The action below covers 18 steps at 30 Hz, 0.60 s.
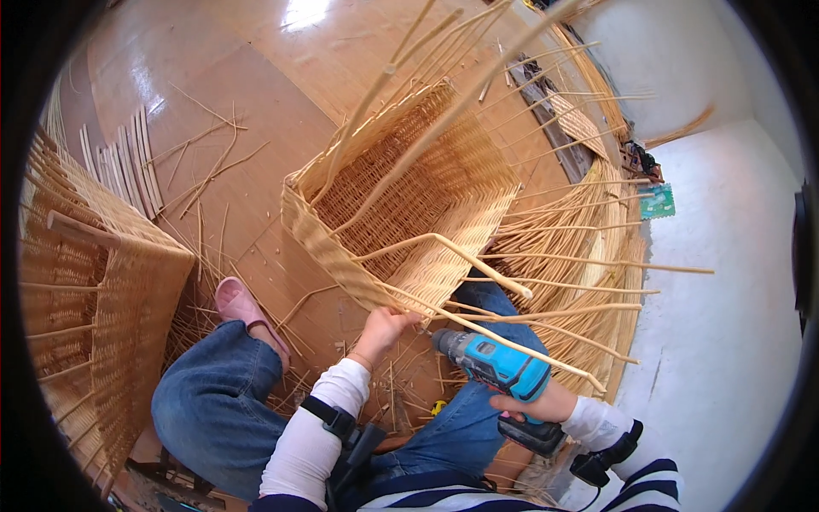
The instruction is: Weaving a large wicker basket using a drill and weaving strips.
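Note:
A square woven wicker basket (pixel 401 188) lies tilted with its opening facing up toward me, long unwoven stakes standing out from its rim. My left hand (pixel 386 328) pinches the basket's near bottom corner. My right hand (pixel 533 405) is wrapped round a blue cordless drill (pixel 499 363) with a black battery at its base. The drill's tip points at the corner beside my left fingers; whether it touches the wicker I cannot tell. Several pale stakes pass over the drill.
Another wicker basket (pixel 119 290) stands at my left. Cut sticks (pixel 128 171) and scraps lie on the tan floor (pixel 213 77). Bundles of long rods (pixel 589 239) run along the white wall (pixel 717 282) at right. My bent legs (pixel 213 401) are below the basket.

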Each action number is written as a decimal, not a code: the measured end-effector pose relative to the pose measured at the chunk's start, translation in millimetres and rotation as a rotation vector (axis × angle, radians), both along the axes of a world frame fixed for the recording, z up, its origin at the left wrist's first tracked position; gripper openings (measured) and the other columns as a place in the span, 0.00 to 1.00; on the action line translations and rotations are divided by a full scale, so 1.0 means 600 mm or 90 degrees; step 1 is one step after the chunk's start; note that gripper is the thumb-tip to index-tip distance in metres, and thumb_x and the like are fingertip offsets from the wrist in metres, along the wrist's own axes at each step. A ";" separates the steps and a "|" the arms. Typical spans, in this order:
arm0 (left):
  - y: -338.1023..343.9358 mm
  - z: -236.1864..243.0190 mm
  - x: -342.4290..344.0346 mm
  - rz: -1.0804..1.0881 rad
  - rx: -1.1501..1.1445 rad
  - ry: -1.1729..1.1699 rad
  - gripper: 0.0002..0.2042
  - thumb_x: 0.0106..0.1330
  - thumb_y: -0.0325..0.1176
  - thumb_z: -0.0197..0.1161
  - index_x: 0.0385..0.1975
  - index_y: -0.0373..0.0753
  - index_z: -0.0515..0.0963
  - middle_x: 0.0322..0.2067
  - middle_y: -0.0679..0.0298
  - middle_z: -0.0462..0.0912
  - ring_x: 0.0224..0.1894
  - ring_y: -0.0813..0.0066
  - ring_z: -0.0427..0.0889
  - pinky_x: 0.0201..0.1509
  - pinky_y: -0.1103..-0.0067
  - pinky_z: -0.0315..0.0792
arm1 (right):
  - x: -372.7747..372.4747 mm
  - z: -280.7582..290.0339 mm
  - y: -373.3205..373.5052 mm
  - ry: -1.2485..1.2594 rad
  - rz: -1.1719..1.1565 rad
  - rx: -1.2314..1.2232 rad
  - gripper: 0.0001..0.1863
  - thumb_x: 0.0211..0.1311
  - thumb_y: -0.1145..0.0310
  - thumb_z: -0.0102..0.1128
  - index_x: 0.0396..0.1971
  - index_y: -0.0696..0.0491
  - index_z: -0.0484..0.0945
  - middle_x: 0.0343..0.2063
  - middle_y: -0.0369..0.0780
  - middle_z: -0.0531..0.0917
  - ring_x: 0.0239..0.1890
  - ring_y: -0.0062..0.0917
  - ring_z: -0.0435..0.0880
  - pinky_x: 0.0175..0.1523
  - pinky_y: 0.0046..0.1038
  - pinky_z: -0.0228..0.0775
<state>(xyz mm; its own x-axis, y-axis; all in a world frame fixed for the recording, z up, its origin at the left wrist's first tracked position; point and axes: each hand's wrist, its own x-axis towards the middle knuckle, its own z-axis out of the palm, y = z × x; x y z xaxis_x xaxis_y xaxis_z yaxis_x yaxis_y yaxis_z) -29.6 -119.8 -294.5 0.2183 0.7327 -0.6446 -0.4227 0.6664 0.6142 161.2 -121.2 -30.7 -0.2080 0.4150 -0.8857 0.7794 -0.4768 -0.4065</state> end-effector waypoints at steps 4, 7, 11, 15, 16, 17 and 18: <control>0.001 -0.007 0.006 -0.038 0.031 0.062 0.18 0.56 0.39 0.70 0.37 0.28 0.83 0.25 0.62 0.84 0.27 0.77 0.78 0.32 0.78 0.71 | -0.003 -0.006 -0.006 0.024 0.133 0.122 0.23 0.62 0.56 0.65 0.48 0.57 0.73 0.20 0.33 0.77 0.17 0.18 0.74 0.23 0.24 0.68; 0.003 -0.005 0.003 -0.010 0.026 0.027 0.18 0.55 0.39 0.70 0.35 0.27 0.83 0.27 0.60 0.85 0.27 0.75 0.78 0.33 0.76 0.72 | -0.003 -0.008 -0.011 0.034 0.111 0.144 0.20 0.62 0.58 0.65 0.46 0.57 0.74 0.20 0.34 0.77 0.17 0.18 0.74 0.23 0.24 0.68; 0.007 0.010 -0.003 -0.029 0.014 0.055 0.17 0.55 0.37 0.70 0.35 0.27 0.83 0.28 0.60 0.86 0.28 0.75 0.79 0.35 0.77 0.72 | -0.003 -0.006 -0.009 -0.008 0.074 0.061 0.16 0.60 0.69 0.66 0.44 0.56 0.73 0.22 0.34 0.77 0.16 0.13 0.71 0.20 0.20 0.64; 0.006 0.029 -0.004 0.037 0.014 -0.007 0.14 0.55 0.35 0.68 0.34 0.28 0.84 0.28 0.59 0.86 0.30 0.75 0.80 0.37 0.78 0.73 | -0.009 -0.002 -0.006 0.039 0.003 0.049 0.18 0.61 0.71 0.65 0.47 0.57 0.70 0.22 0.33 0.76 0.16 0.13 0.70 0.20 0.19 0.63; 0.007 0.032 -0.005 0.035 0.011 -0.007 0.14 0.55 0.35 0.68 0.34 0.28 0.84 0.28 0.59 0.86 0.30 0.75 0.80 0.37 0.78 0.73 | -0.011 -0.002 -0.005 0.070 -0.027 0.031 0.19 0.61 0.72 0.65 0.48 0.57 0.70 0.23 0.33 0.76 0.16 0.13 0.69 0.20 0.19 0.63; 0.007 0.034 -0.006 0.029 0.003 -0.004 0.14 0.55 0.34 0.68 0.34 0.28 0.84 0.28 0.60 0.86 0.30 0.75 0.81 0.37 0.78 0.73 | -0.014 -0.001 -0.005 0.052 -0.041 0.027 0.19 0.61 0.72 0.65 0.48 0.57 0.70 0.23 0.33 0.76 0.16 0.13 0.69 0.20 0.19 0.63; 0.008 0.035 -0.007 0.025 -0.024 -0.008 0.13 0.55 0.33 0.68 0.33 0.27 0.83 0.28 0.60 0.86 0.31 0.75 0.81 0.37 0.78 0.73 | -0.016 -0.001 -0.003 0.041 -0.009 0.032 0.19 0.61 0.71 0.65 0.49 0.57 0.69 0.23 0.32 0.76 0.16 0.13 0.69 0.20 0.19 0.63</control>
